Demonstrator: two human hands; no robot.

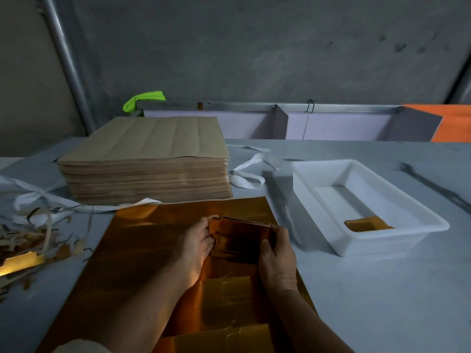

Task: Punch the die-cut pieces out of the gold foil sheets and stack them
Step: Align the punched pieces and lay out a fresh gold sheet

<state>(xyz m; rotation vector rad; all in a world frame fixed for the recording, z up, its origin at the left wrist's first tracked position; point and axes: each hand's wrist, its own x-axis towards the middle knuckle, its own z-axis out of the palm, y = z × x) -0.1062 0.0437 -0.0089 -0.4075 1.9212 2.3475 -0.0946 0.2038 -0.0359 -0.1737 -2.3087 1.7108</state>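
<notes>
Dead centre, over the gold sheet (142, 250), left hand (196, 240) and right hand (276, 253) both clasp a bundle of punched pieces (242, 238). I note few finished pieces (367, 224) in the tray (382, 242) at 2 o'clock. The tall stack (145, 154) at 11 o'clock likely awaits punching.

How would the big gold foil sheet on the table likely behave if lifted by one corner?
The gold foil sheet looks thin and lies flat, so it would probably sag and bend. Its mirror-like gloss suggests a slippery surface. Die-cut outlines near the front could let it tear there.
</notes>
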